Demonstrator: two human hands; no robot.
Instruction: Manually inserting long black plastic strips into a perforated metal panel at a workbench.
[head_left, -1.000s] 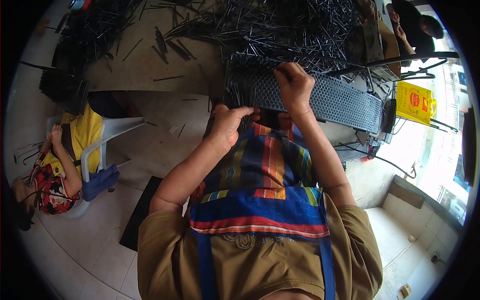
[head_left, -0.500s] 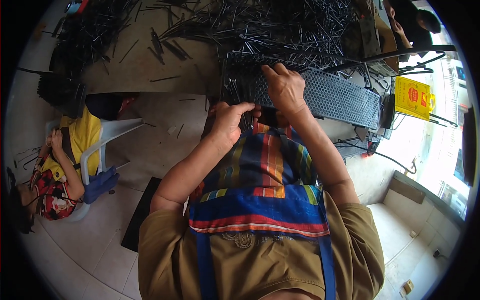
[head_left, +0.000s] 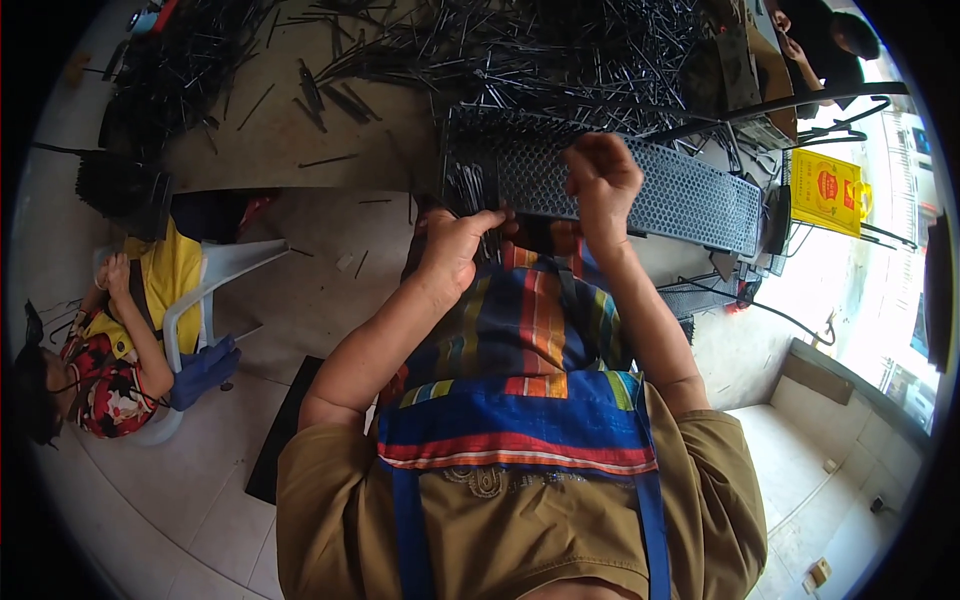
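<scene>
Just above the centre of the frame, your two hands work on one long grey perforated metal panel [head_left: 650, 195], which runs from the upper middle toward the right edge. Your left hand [head_left: 455, 245] sits at the panel's near left end, fingers curled and pressed against its lower edge beside a small bundle of thin dark rods [head_left: 468, 185]. Your right hand [head_left: 600, 180] is closed over the panel's top edge, fingers folded down on the mesh. Behind the panel, one large heap of black metal rods [head_left: 520, 50] fills the upper frame, far too many to count. One person sits on a white plastic chair [head_left: 215, 290] at the left edge. One yellow sign [head_left: 825, 190] stands at the right.
</scene>
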